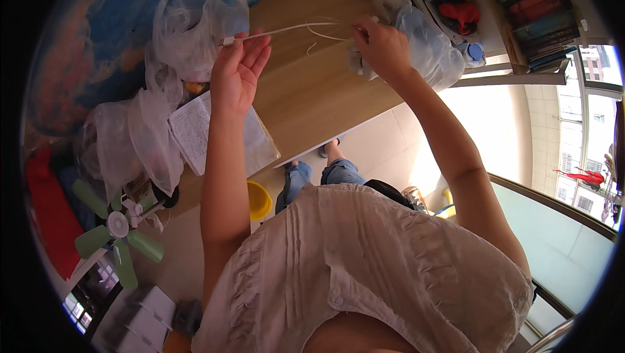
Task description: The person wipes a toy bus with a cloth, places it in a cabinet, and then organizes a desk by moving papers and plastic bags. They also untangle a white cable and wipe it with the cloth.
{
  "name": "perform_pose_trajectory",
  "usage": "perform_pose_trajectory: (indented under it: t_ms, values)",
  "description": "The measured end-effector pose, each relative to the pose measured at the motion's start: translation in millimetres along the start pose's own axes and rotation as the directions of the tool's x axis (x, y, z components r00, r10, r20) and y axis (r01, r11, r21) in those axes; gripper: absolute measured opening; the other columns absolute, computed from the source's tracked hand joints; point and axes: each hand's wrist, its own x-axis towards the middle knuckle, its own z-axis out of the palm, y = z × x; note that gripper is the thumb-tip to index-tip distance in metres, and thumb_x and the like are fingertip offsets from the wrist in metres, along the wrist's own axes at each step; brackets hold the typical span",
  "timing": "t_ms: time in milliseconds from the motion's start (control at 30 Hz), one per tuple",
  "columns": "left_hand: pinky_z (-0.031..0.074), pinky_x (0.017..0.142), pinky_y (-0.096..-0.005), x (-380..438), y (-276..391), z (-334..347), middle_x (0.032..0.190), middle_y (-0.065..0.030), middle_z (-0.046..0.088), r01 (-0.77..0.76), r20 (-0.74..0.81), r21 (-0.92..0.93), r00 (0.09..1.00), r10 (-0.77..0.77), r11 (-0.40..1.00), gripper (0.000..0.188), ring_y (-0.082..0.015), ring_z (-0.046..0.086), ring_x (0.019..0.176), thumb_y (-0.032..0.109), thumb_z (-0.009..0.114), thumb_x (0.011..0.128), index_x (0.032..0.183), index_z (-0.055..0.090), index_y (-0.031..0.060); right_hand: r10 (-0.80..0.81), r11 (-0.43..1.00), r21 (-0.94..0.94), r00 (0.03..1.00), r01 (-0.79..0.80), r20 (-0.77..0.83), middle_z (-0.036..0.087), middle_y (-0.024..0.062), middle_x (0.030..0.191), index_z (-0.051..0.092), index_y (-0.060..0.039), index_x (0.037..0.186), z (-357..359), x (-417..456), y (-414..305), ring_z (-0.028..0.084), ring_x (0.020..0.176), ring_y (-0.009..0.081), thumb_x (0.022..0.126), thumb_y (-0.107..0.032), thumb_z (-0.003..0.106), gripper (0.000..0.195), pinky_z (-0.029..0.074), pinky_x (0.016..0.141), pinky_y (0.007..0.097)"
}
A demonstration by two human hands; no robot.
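Observation:
A white USB cable point(293, 27) stretches between my two hands above a wooden tabletop point(312, 89). My left hand point(237, 77) holds it just behind the USB plug point(227, 41), palm up and fingers partly spread. At the other side, my right hand point(385, 47) pinches the cable between thumb and fingers. Part of the cable loops back from the right hand, and a thin curved end hangs below the loop. What else sits inside the right hand is hidden by its fingers.
Plastic bags point(200, 35) and an open notebook point(190, 128) with handwriting lie at the left. Another clear bag point(432, 50) stands at the right, beside a bookshelf point(532, 6). A green-bladed fan point(117, 226) is at lower left; a yellow bucket point(260, 200) stands below the table edge.

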Motion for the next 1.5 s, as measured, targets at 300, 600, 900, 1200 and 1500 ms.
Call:
perform_pose_trajectory:
  t_ms: [300, 600, 900, 1200, 1500]
  values:
    - [0.048, 0.098, -0.0374, -21.5, 14.7, 0.8, 0.116, -0.0154, 0.060, -0.101, 0.044, 0.119, 0.994, 0.097, 0.988, 0.025, -0.0265, 0.060, 0.110, 0.015, 0.052, 0.098, 0.119, 0.052, 0.0020, -0.050, 0.999, 0.018, 0.996, 0.049, 0.071, 0.068, 0.0085, 0.071, 0.063, -0.0116, 0.092, -16.6, -5.0, -18.4, 0.065, 0.063, 0.0304, 0.088, -0.022, 0.059, 0.012, 0.052, 0.058, 0.0396]
    - [0.049, 0.096, -0.0364, -95.9, 52.0, 46.9, 0.111, -0.0151, 0.064, -0.135, 0.102, 0.264, 0.989, 0.112, 0.955, 0.032, -0.0248, 0.063, 0.105, 0.021, 0.052, 0.098, 0.123, 0.053, 0.0017, -0.045, 0.996, 0.081, 0.978, 0.029, 0.204, 0.068, 0.0093, 0.072, 0.063, -0.0088, 0.092, -75.1, -52.1, -52.3, 0.066, 0.066, 0.0283, 0.085, -0.015, 0.064, 0.009, 0.053, 0.061, 0.0350]
    - [0.051, 0.083, -0.0340, -145.9, 97.8, 36.6, 0.092, -0.0101, 0.065, -0.322, 0.023, 0.282, 0.944, 0.329, 0.904, 0.031, -0.0163, 0.060, 0.082, 0.026, 0.052, 0.098, 0.106, 0.063, -0.0021, 0.073, 0.656, 0.610, 0.842, -0.445, 0.535, 0.070, 0.0072, 0.089, 0.066, 0.0033, 0.104, -120.9, -71.2, -89.7, 0.063, 0.084, 0.0117, 0.092, -0.018, 0.062, 0.025, 0.051, 0.076, 0.0257]
    - [0.053, 0.082, -0.0381, -166.9, 118.1, 31.5, 0.089, -0.0123, 0.066, -0.120, 0.195, 0.117, 0.976, 0.095, 0.986, 0.033, -0.0166, 0.062, 0.079, 0.025, 0.048, 0.099, 0.102, 0.063, -0.0049, 0.179, -0.479, 0.604, 0.603, -0.637, 0.777, 0.066, 0.0188, 0.098, 0.049, 0.0015, 0.121, -117.6, -130.3, -71.0, 0.070, 0.086, 0.0243, 0.098, -0.048, 0.044, 0.055, 0.062, 0.060, 0.0374]
    - [0.050, 0.076, -0.0311, -194.4, 93.8, 57.9, 0.096, -0.0146, 0.068, -0.165, 0.190, 0.344, 0.976, 0.103, 0.924, 0.031, -0.0127, 0.058, 0.074, 0.022, 0.052, 0.096, 0.096, 0.067, -0.0047, 0.095, -0.259, 0.792, 0.802, -0.552, 0.590, 0.057, 0.0088, 0.123, 0.054, -0.0043, 0.123, -123.3, -139.3, -125.3, 0.058, 0.111, 0.0182, 0.100, -0.036, 0.047, 0.040, 0.049, 0.095, 0.0344]
